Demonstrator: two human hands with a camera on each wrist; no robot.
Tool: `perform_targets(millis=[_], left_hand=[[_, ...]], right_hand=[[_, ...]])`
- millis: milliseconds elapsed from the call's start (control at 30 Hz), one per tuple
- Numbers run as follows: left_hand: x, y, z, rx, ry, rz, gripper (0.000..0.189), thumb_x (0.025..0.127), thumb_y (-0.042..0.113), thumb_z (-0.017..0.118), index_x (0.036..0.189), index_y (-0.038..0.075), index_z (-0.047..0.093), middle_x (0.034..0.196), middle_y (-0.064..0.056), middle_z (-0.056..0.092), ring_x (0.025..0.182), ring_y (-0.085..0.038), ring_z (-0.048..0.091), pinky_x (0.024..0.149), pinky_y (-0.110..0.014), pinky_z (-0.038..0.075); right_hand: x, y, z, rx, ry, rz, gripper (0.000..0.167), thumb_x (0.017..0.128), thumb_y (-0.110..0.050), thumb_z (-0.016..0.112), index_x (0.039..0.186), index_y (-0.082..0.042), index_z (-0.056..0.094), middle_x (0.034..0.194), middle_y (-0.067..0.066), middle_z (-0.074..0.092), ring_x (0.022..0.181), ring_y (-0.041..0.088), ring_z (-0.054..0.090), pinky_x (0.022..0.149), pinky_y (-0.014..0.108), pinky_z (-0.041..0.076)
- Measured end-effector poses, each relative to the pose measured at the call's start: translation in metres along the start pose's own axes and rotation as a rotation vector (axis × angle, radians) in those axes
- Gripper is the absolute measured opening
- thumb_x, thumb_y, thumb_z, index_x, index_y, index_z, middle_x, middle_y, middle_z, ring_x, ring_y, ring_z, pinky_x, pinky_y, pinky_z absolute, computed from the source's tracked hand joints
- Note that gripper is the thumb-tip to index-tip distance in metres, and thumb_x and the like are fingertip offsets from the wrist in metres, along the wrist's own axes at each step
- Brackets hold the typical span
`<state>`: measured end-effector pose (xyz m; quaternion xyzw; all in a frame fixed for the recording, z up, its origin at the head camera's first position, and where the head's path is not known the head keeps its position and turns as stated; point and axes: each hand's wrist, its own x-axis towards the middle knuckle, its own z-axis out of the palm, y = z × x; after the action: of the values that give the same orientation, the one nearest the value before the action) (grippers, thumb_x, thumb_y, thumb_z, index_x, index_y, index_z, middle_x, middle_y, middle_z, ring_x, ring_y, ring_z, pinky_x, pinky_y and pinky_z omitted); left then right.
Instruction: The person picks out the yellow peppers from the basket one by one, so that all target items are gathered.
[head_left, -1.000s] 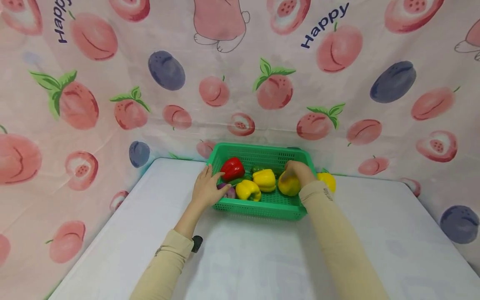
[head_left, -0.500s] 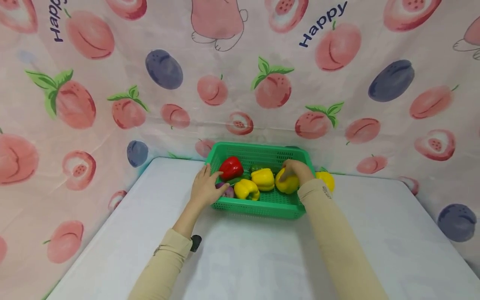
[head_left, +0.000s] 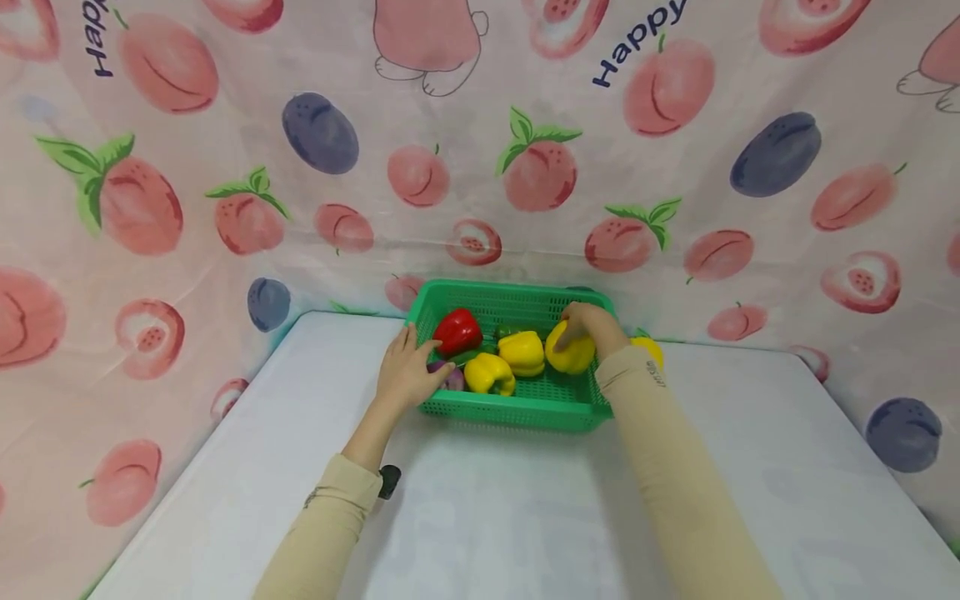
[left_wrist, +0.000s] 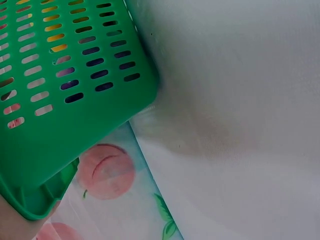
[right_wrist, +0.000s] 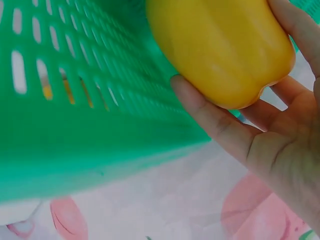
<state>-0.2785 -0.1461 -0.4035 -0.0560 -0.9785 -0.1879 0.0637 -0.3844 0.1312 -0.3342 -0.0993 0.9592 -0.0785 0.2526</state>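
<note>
In the head view, a green plastic basket (head_left: 517, 408) stands on the white table against the printed cloth. My right hand (head_left: 592, 325) grips a yellow bell pepper (head_left: 568, 348) at the basket's right end. The right wrist view shows the fingers (right_wrist: 220, 122) and thumb around that pepper (right_wrist: 225, 50), beside the slotted wall. My left hand (head_left: 408, 371) holds the basket's left rim, its thumb reaching inside. Within the basket lie a red bell pepper (head_left: 457, 332), two more yellow peppers, the nearer one (head_left: 489, 375) beside a purple vegetable (head_left: 452, 379), and dark green vegetables (head_left: 510, 332).
Outside the basket, on its right, a yellow object (head_left: 649, 348) is partly hidden by the right sleeve. Peach-printed cloth (head_left: 465, 167) hangs behind and at the sides. The white table (head_left: 510, 517) extends in front and to both sides.
My right hand has raised the yellow bell pepper slightly within the basket. My left hand stays at the left rim. The whole head view has shifted a little.
</note>
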Motion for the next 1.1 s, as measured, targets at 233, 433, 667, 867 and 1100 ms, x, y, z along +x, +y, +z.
perform_targets(millis=[233, 433, 667, 867, 1100], left_hand=[[-0.002, 0.002, 0.001, -0.006, -0.019, -0.007, 0.058, 0.092, 0.045, 0.051, 0.136, 0.008, 0.050, 0.153, -0.029, 0.018, 0.144, -0.041, 0.012, 0.118, -0.051, 0.014], [-0.003, 0.002, 0.001, -0.005, -0.023, -0.022, 0.058, 0.092, 0.046, 0.051, 0.136, 0.008, 0.049, 0.153, -0.028, 0.016, 0.145, -0.041, 0.011, 0.119, -0.050, 0.013], [-0.004, 0.001, 0.001, 0.002, -0.021, -0.012, 0.058, 0.092, 0.047, 0.050, 0.135, 0.008, 0.050, 0.152, -0.030, 0.016, 0.144, -0.042, 0.012, 0.118, -0.051, 0.014], [-0.002, -0.001, 0.001, 0.001, -0.023, -0.015, 0.059, 0.092, 0.046, 0.050, 0.136, 0.008, 0.049, 0.153, -0.030, 0.015, 0.144, -0.042, 0.011, 0.118, -0.052, 0.013], [0.000, 0.000, 0.000, 0.001, -0.020, -0.007, 0.059, 0.092, 0.047, 0.049, 0.136, 0.008, 0.049, 0.153, -0.029, 0.016, 0.144, -0.041, 0.011, 0.119, -0.051, 0.013]], right_hand=[[-0.008, 0.000, -0.007, 0.058, 0.034, 0.020, 0.073, 0.087, -0.028, 0.065, 0.141, 0.007, 0.032, 0.143, 0.026, 0.036, 0.126, 0.039, 0.042, 0.102, 0.047, 0.044], [-0.016, 0.001, -0.011, 0.093, 0.061, 0.017, 0.071, 0.086, -0.028, 0.066, 0.138, 0.009, 0.034, 0.136, 0.027, 0.041, 0.115, 0.036, 0.050, 0.088, 0.043, 0.053], [-0.020, 0.005, -0.010, 0.106, 0.130, -0.029, 0.069, 0.085, -0.029, 0.067, 0.133, 0.009, 0.037, 0.129, 0.027, 0.046, 0.105, 0.035, 0.053, 0.075, 0.040, 0.057], [-0.026, 0.008, -0.012, 0.128, 0.203, -0.076, 0.063, 0.083, -0.027, 0.069, 0.128, 0.009, 0.042, 0.120, 0.025, 0.050, 0.099, 0.033, 0.054, 0.068, 0.038, 0.058], [-0.038, 0.009, -0.015, 0.127, 0.251, -0.109, 0.065, 0.084, -0.028, 0.069, 0.130, 0.009, 0.042, 0.120, 0.025, 0.051, 0.099, 0.034, 0.054, 0.069, 0.040, 0.058]])
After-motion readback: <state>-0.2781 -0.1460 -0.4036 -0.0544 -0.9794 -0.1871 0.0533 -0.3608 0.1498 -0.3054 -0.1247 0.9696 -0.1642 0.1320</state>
